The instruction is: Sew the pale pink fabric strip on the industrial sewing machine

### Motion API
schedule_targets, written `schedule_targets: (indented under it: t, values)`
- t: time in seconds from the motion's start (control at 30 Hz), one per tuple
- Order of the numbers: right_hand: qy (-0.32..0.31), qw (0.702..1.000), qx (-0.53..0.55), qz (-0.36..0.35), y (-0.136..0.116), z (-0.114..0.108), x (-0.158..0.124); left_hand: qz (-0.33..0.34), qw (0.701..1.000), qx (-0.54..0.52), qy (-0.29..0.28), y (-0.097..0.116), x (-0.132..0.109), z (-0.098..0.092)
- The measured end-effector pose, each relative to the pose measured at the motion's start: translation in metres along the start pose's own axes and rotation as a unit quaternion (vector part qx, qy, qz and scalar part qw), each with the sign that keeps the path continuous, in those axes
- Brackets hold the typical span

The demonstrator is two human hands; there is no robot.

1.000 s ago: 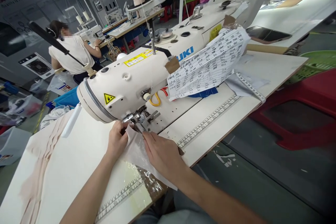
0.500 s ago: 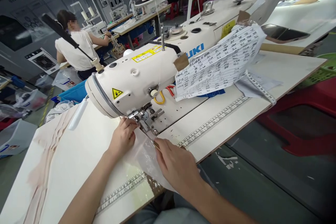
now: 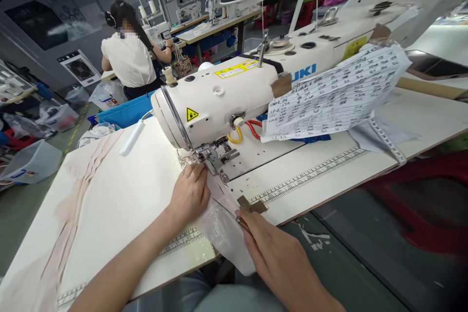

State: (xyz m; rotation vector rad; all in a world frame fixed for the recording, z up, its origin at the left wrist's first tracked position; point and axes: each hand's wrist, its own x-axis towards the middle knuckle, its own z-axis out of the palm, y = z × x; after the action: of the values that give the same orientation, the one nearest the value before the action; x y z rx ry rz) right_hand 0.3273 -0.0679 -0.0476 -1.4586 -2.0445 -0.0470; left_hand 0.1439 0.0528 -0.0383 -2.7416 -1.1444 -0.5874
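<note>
A white sewing machine stands before me, its presser foot low over the table. My left hand lies just left of the foot, fingers bent and pressed together on a sheer pale fabric. That fabric runs from the foot toward me and hangs over the front edge. In my right hand is an awl-like tool with a brown handle. Its thin metal shaft points along the fabric toward the foot. My left fingertips partly hide the sewing spot.
A handwritten paper sheet leans on the machine's front. Printed rulers run along the table edge. Pale pink fabric strips lie at the left. A phone rests at right. A co-worker sits at another machine behind.
The view has swung left, so the machine appears farther right. My right hand and the tool have drawn back from the presser foot toward me. My left hand stays beside the foot.
</note>
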Motion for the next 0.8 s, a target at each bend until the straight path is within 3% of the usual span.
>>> schedule_targets:
  t: [0.33,0.57,0.8]
  values:
    - [-0.030,0.999,-0.023,-0.003,0.000,-0.002,0.001,-0.013,0.999,-0.040,-0.005,-0.005,-0.006,-0.001]
    - [-0.095,0.993,-0.058,0.027,-0.001,-0.002,0.011,-0.015,1.000,-0.016,-0.015,-0.003,-0.007,0.001]
    - [-0.098,0.991,-0.083,0.026,-0.003,-0.003,0.018,-0.023,0.999,0.001,-0.031,0.002,-0.009,-0.001]
